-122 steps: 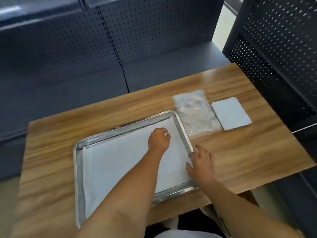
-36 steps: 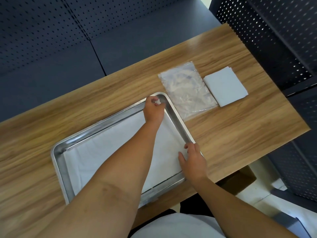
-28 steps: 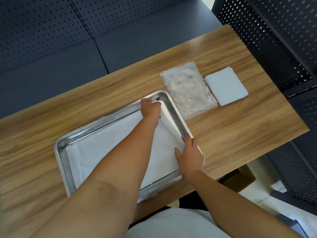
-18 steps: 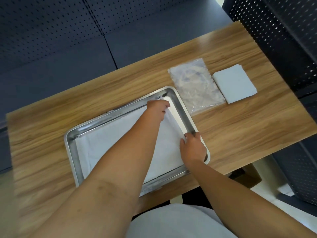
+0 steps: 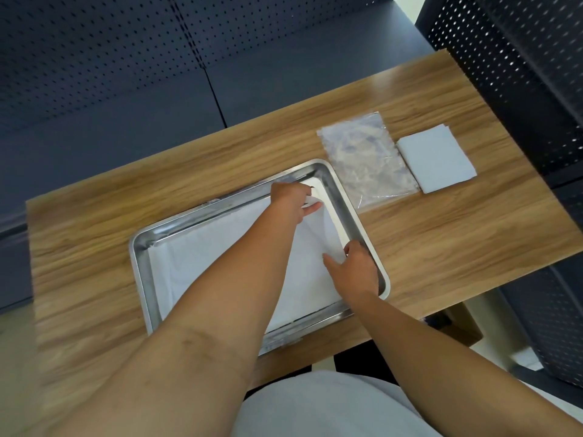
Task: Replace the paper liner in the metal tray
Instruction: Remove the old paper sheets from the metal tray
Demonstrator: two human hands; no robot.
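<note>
1. Head view: the metal tray (image 5: 348, 212) sits on the wooden table (image 5: 441, 241); a clear plastic bag (image 5: 366, 159) lies just beyond its far right corner, and a folded white stack (image 5: 437, 162) lies beside the bag.
2. The left forearm crosses the paper liner (image 5: 214, 260) and hides its middle.
3. The left hand (image 5: 291, 200) pinches the liner's far right corner; the right hand (image 5: 356, 269) grips its right edge.
4. Since half a second ago, that corner has lifted farther off the tray.
</note>
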